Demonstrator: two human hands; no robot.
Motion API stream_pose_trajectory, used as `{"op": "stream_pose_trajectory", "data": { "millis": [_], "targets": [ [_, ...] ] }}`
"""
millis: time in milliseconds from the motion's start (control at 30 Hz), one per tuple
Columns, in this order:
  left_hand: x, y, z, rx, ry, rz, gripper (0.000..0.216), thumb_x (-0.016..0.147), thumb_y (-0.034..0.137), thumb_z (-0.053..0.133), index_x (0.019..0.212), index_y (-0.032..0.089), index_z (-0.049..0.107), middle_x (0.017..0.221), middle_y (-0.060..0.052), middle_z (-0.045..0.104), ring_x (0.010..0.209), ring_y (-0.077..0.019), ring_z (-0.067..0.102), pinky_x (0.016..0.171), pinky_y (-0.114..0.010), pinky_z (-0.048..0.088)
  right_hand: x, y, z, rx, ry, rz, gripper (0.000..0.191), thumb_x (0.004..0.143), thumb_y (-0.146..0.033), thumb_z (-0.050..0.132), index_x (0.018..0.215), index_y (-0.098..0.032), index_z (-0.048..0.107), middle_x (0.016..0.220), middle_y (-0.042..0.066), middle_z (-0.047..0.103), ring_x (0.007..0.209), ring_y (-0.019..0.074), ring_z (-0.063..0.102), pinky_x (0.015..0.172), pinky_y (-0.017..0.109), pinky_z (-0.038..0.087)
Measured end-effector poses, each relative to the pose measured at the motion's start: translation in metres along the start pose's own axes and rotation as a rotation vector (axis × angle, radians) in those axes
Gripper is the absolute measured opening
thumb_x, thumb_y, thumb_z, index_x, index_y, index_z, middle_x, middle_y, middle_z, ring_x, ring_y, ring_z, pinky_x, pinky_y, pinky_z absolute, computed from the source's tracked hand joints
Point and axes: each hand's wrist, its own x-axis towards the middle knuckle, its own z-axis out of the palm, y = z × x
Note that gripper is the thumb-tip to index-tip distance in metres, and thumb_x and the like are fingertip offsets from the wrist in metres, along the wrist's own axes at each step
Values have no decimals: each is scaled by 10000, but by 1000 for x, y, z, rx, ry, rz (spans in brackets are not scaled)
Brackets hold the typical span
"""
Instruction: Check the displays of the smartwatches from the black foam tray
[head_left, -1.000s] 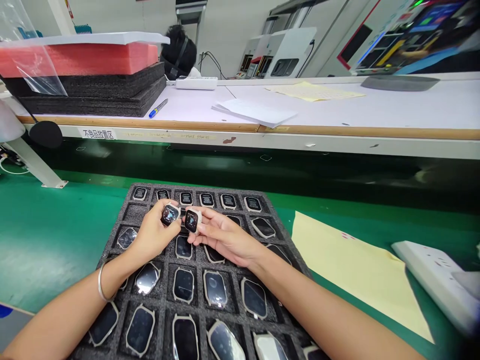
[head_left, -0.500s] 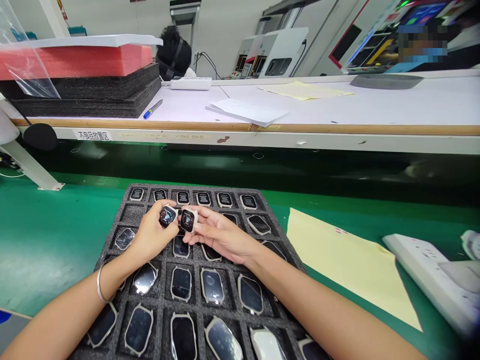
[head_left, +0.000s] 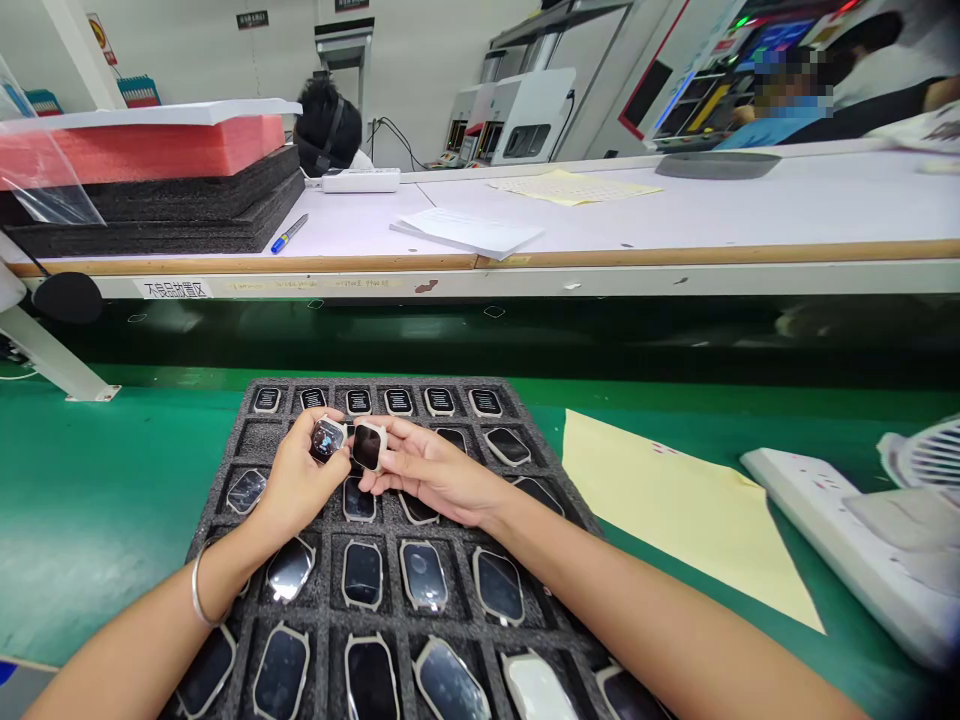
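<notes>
1. Two smartwatches are held just beside each other over the upper middle of the tray: a lit-screen smartwatch and a dark-screened, pale-framed smartwatch.
2. The left hand pinches the lit one between thumb and curled fingers; the right hand pinches the pale-framed one with its fingertips.
3. Each looks light and stiff, its glass slick and easily scratched, so the frame edges seem the best place to hold.
4. Beneath, a black foam tray holds rows of similar watch units in its cells; the cell at 9 o'clock from the hands is empty.
5. The tray lies on a green mat, with a yellow sheet at 3 o'clock and a white power strip beyond.
6. At 12 o'clock stands the white worktop, with a co-worker's head past its far edge.
</notes>
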Motion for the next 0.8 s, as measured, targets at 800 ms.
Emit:
{"op": "stream_pose_trajectory", "data": {
  "millis": [800],
  "targets": [
    [3,-10,1,-13,63,-11,332,746,222,603,1069,193,531,938,-17,594,873,-160,563,809,-295,429,-1,-1,0,64,93,-8,428,746,-294,805,1137,-193,664,1010,46,673,646,80,588,618,228,466]
  ]
}}
